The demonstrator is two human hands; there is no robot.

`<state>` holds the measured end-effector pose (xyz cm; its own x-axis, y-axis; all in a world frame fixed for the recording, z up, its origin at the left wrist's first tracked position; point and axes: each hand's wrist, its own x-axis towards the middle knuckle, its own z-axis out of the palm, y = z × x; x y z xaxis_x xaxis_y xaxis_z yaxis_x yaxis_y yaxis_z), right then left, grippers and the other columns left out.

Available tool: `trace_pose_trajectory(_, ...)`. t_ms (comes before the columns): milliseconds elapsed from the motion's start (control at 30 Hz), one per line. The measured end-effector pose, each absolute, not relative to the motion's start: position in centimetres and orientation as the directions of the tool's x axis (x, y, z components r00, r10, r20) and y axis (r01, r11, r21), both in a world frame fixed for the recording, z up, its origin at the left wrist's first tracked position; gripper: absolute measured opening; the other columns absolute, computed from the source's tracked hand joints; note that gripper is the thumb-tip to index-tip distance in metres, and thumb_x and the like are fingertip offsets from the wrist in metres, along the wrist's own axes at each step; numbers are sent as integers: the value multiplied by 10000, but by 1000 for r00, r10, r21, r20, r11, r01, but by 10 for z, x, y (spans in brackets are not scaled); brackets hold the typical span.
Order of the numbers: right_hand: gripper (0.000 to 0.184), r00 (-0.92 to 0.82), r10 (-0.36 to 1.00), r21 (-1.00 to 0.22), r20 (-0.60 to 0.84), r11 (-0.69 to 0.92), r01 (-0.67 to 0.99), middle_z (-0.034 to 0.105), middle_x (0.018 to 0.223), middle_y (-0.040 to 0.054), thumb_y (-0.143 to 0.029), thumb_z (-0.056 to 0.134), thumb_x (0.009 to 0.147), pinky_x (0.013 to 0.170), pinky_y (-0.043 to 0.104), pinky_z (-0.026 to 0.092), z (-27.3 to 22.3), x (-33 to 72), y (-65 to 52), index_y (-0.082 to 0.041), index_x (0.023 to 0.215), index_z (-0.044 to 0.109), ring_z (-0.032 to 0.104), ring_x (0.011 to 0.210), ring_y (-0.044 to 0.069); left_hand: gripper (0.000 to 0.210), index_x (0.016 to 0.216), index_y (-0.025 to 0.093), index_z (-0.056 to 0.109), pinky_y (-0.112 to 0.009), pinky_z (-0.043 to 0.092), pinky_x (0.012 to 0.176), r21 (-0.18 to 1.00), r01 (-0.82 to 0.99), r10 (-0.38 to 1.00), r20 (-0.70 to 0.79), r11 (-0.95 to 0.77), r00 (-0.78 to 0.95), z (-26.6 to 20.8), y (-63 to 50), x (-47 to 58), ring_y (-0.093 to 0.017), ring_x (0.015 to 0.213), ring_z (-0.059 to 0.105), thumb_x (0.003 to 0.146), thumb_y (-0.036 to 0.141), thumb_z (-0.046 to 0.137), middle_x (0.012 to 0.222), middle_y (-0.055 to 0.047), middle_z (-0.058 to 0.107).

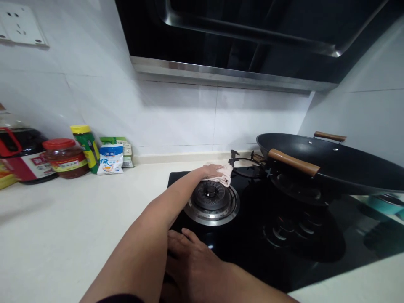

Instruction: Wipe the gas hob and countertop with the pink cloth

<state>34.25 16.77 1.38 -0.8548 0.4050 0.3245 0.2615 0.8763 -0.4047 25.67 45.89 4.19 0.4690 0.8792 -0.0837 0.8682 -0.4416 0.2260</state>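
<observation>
My left hand [212, 171] lies over a pale pink cloth [224, 176] and presses it onto the back edge of the left gas burner [212, 206]. Bare metal rings and a dark burner cap show there, with no pan support on top. My right hand [189, 256] is low in the view, right against my left forearm, over the front left part of the black glass hob [240, 244]. Its visible fingers are stretched out and hold nothing; some are hidden beside the forearm. A black pan support [244, 166] lies off to the burner's back right.
A large black wok [341, 162] with wooden handles occupies the hob's right side. Jars, a salt packet [110, 159] and a dark bottle [30, 158] line the wall at left. Overhead hangs the range hood [233, 71]. Control knobs [285, 225] sit at the hob's front.
</observation>
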Motion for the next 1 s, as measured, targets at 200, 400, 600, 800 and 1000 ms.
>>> trace_pose_trajectory(200,505,-878,407,-427,251,861,277,397,1609,72,-503,501,1026,1257,536,205,17,345,169,-295,1485,460,297,1515,276,708,1572,287,338,-464,338,1174,178,931,941,-62,-317,332,40,457,206,-309,1436,442,961,642,378,1636,-74,402)
trace_pose_trajectory(400,503,-884,400,-399,243,872,284,399,1600,102,-509,461,1036,1253,544,194,12,344,169,-257,1472,472,280,1520,295,666,1534,228,409,-621,261,1202,117,968,975,1,-222,224,35,425,164,-336,1471,375,987,602,465,1622,-128,389)
trace_pose_trajectory(600,420,-881,377,-319,287,905,283,532,1465,105,-448,561,994,1194,517,289,8,339,170,-233,1354,586,430,1400,284,645,1609,333,256,-623,140,1241,82,986,988,-40,-145,149,26,364,142,-325,1572,149,1022,599,285,1719,-42,196)
trace_pose_trajectory(800,398,-746,401,-232,531,916,328,642,788,29,-349,439,1039,782,306,426,8,332,176,-184,748,655,552,759,153,675,1628,318,196,-647,147,1226,124,987,990,-81,-107,118,27,275,140,-336,1583,74,1010,587,230,1733,-45,102)
trace_pose_trajectory(1000,466,-553,485,-199,678,845,497,653,818,67,-313,289,1059,816,323,392,9,342,190,-194,756,622,581,813,176,710,1618,358,223,-661,112,1225,169,974,978,-115,-153,174,28,180,170,-357,1584,28,975,655,270,1737,-28,63)
